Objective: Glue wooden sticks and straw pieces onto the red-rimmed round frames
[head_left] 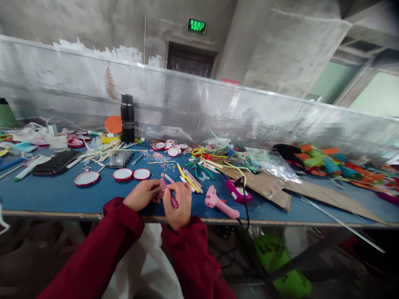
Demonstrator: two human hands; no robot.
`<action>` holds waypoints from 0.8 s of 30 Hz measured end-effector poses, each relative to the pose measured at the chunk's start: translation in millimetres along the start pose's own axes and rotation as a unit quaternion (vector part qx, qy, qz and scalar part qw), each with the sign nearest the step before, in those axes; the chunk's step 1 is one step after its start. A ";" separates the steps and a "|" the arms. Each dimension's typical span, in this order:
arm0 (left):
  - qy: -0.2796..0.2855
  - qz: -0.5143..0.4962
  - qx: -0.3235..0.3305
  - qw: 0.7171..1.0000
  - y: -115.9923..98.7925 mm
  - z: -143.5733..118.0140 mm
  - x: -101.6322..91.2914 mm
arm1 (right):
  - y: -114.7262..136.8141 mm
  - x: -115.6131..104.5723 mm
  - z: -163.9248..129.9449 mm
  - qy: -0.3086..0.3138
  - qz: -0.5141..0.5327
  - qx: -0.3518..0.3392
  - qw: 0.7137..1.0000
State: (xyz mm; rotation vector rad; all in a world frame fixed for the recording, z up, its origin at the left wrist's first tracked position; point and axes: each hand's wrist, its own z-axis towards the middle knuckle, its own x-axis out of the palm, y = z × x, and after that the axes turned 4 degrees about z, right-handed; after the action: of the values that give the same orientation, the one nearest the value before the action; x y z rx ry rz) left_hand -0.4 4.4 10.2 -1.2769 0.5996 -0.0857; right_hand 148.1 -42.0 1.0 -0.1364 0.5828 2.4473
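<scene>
Purple marker (174, 202) is in the right hand (178, 204), over the near edge of a workbench. Behind everything runs a long perforated metal screen (187, 99); in front of it the blue tabletop (46, 199) spans the view. Brown cardboard (262, 182) lies flat to the right, and a black bottle (127, 120) stands upright at the back, left of centre. Both hands work close together: the right is curled, its thumb and fingers closed around the marker, while the left hand (144, 196) is just beside it, fingertips drawn together in a pinch; whether they have hold of anything, I cannot tell. A pink glue gun (215, 201) rests to the right of the right hand, and red-rimmed discs (141, 174) lie beyond the left. Past the right hand's knuckles, loose pens (188, 179) in yellow, white and pink lie slantwise. What matters most is the marker's long axis: it slants from its far end, up and left by the left fingertips, down and right across the right hand, which is the nearer to it. Smallest of all, tiny coloured bits (158, 156) are scattered farther back.
</scene>
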 end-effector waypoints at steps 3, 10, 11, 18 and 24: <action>0.001 -0.004 -0.003 1.000 -1.6 -0.3 0.2 | -0.4 -0.1 -0.1 0.002 -0.002 0.004 1.000; 0.010 -0.011 -0.002 1.000 -1.9 -0.2 0.1 | -0.6 0.5 -0.5 0.004 -0.002 0.003 1.000; 0.011 -0.011 -0.002 1.000 -2.0 -0.2 0.0 | -0.6 0.6 -0.7 0.002 -0.002 0.003 1.000; 0.008 -0.007 -0.002 1.000 -1.0 0.8 -0.8 | -3.0 1.5 -2.2 -0.010 -0.007 0.013 1.000; 0.009 -0.021 -0.008 1.000 1.4 1.0 -0.5 | -4.9 2.6 -3.1 -0.031 -0.019 0.020 0.999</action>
State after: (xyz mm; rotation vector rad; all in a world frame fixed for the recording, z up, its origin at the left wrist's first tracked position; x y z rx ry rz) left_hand -0.7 5.9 9.2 -1.3063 0.5907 -0.1267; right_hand 148.8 -38.4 -4.2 -0.0556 0.5957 2.3927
